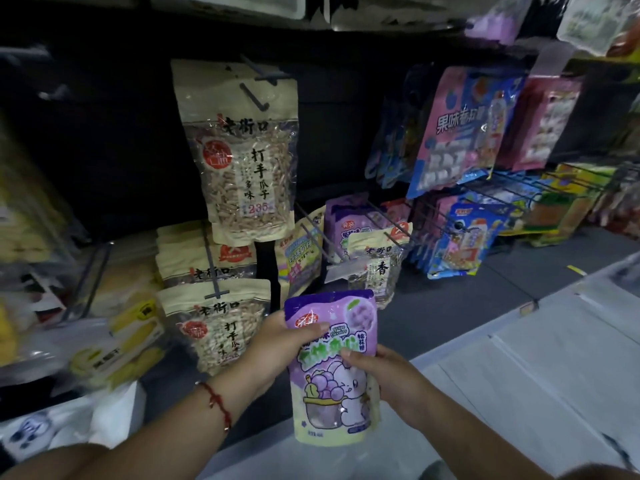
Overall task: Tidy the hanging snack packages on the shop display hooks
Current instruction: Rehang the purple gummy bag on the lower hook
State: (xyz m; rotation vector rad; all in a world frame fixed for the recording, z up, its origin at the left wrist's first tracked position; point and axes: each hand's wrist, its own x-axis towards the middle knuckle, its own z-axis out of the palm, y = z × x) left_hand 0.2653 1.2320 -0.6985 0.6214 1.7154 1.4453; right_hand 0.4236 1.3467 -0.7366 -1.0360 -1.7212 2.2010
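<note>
— Both hands had a grip on the purple pouch [334, 368]: the left hand [277, 344] pinched its upper left edge, thumb across the front, and the right hand [388, 379] pinched its right side, low in front of the display.

— What was inside it?

— Hard to tell; the front showed a cartoon rabbit, grapes and the words "grape flavours".

— And the hooks?

— A beige seed bag [242, 157] with a clear window full of striped seeds hung on a hook [254, 98], marked "235". More beige bags [211, 320] hung below it. Matching purple pouches [346, 220] hung further right, beside a pink-and-blue bag [457, 133].
</note>
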